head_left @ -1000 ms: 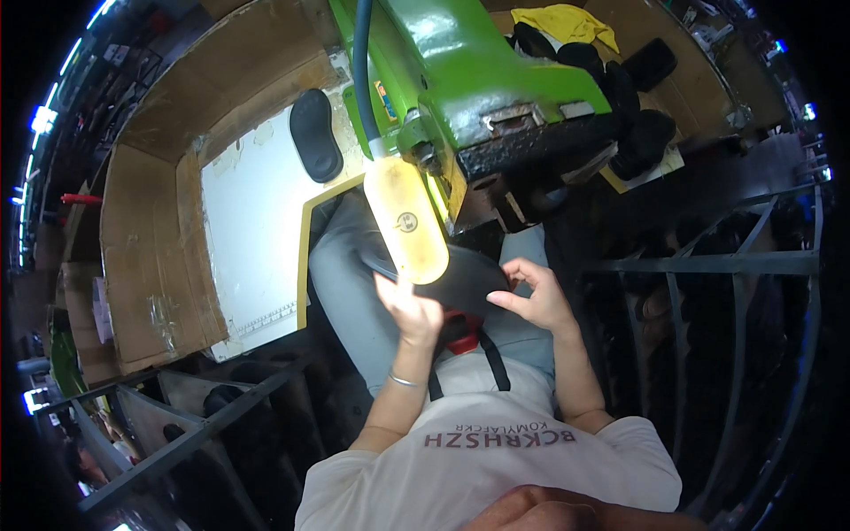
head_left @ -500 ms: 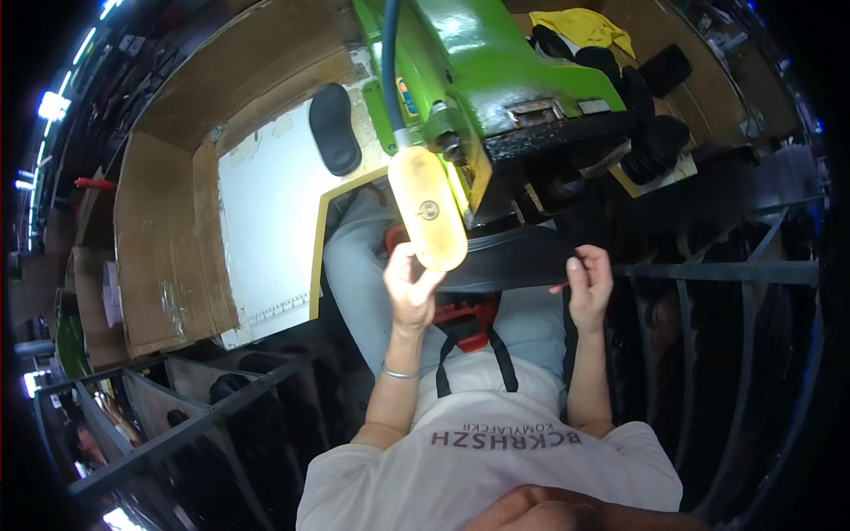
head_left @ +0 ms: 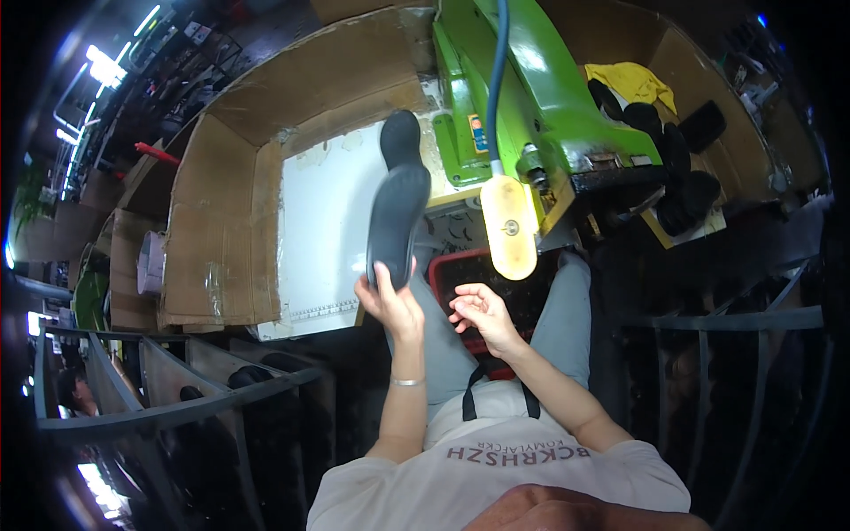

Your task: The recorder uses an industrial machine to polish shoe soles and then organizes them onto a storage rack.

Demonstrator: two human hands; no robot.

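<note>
My left hand (head_left: 390,305) grips the lower end of a black shoe sole (head_left: 398,208), thumb on its face, and holds it tilted over the white tabletop (head_left: 323,208). Beyond it a second black sole (head_left: 401,133) lies at the back of the tabletop, its near part hidden behind the held one. My right hand (head_left: 484,319) hovers over my lap, fingers loosely curled and apart, with nothing seen in them. Just above that hand hangs a pale yellow oval lamp (head_left: 510,226) on a blue-grey cable, in front of the green machine (head_left: 549,97).
Cardboard walls (head_left: 212,221) enclose the tabletop on the left. A red bin (head_left: 452,259) with dark scraps sits below the machine. On the right are a pile of black soles (head_left: 686,199) and a yellow cloth (head_left: 630,84). Metal racks (head_left: 186,416) stand on both sides.
The black sole has moved from under the machine to the left, over the tabletop, in my left hand. My right hand has let go of it and moved left. The view has shifted.
</note>
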